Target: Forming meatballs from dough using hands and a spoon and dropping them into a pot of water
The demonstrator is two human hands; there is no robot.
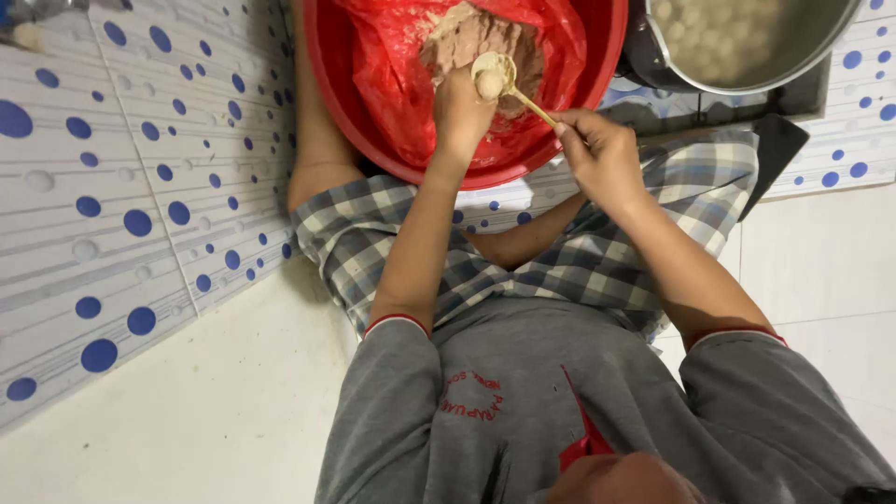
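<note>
Over the red basin (373, 140), the left hand (462, 107) is fisted around pale paste, a ball (490, 84) bulging from its top, while the right hand (597, 154), just beside the basin's rim, pinches a spoon (509, 79) touching that ball.

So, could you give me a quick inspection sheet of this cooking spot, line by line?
Surface: white floor mat with blue dots.
Job's things: round red plastic basin lined with red plastic sheet, holding pale brownish paste; pale spoon; small pale ball.
Clutter: metal pot of pale balls.
Grippers: left hand squeezes out the ball; right hand holds the spoon.
Cables: nothing seen.
Surroundings: white tiles.
</note>
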